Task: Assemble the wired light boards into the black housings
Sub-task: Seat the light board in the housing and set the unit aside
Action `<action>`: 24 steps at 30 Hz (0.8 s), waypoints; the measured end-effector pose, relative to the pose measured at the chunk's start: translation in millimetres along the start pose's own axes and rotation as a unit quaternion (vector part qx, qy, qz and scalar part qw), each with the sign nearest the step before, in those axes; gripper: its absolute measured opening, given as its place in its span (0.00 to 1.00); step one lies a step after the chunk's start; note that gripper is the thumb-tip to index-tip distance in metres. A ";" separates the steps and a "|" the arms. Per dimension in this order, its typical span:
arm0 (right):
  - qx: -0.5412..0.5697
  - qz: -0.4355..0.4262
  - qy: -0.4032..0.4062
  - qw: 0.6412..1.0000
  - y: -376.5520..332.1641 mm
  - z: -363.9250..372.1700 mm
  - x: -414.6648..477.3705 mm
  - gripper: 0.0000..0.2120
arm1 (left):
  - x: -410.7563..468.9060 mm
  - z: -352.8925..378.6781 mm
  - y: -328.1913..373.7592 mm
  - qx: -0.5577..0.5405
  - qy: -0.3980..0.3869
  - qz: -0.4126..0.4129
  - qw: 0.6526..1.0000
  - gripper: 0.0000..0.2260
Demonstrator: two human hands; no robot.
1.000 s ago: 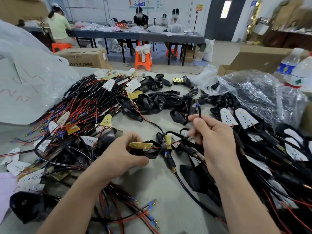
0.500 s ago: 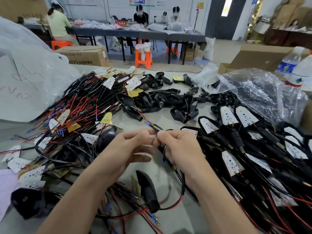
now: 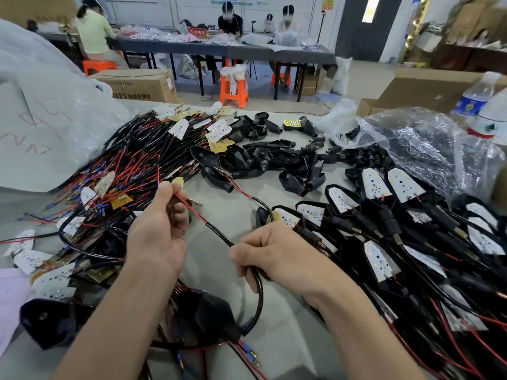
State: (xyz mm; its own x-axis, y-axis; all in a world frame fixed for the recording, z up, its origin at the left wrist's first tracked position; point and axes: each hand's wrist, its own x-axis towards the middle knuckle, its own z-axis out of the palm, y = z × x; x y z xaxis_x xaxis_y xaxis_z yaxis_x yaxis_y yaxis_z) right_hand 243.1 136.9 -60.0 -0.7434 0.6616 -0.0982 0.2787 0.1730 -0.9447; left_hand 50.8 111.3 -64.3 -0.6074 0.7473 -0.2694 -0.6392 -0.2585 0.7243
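Left hand [image 3: 157,231] pinches the red wire [image 3: 189,208]; right hand [image 3: 277,255] grips its black cable [image 3: 219,234] over the table [image 3: 274,338].

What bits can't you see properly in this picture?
All in the head view:
- The red wire: the stretch inside the left hand is hidden by its fingers.
- The black cable: below the right hand, its end is lost against the dark housing.
- The nearer water bottle: cut off by the right edge.
- The red sign on the far table: too small to read.

black housings [image 3: 285,160] lie mid-table, wired light boards [image 3: 178,129] heaped left.
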 end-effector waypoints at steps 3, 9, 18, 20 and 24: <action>0.030 -0.018 0.068 0.997 1.0 -0.9 0.4 0.14 | -0.2 -1.6 -1.1 0.019 -0.057 -0.033 0.998 0.13; -0.047 -0.027 0.057 0.997 -0.5 -6.4 -3.4 0.10 | -3.6 1.1 1.4 0.046 -0.155 -0.067 0.985 0.08; -0.066 -0.007 0.140 0.988 7.9 -12.5 -0.6 0.12 | -2.3 -1.6 5.6 0.043 -0.186 -0.072 0.979 0.09; -0.040 -0.006 0.079 0.996 5.9 -14.2 -1.6 0.12 | 1.1 -2.7 6.2 0.041 -0.147 -0.054 0.987 0.08; -0.014 0.018 0.037 0.999 9.8 -14.4 -1.5 0.13 | 7.2 -5.9 4.9 0.046 -0.095 -0.017 0.994 0.07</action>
State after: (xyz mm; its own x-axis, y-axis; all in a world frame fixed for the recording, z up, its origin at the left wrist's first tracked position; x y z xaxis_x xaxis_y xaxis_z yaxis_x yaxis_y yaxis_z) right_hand 255.8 148.1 -64.5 -0.6865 0.7191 -0.1080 0.3227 0.1681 -0.9315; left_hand 40.6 111.7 -66.4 -0.4808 0.8589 -0.1767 -0.6067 -0.1803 0.7742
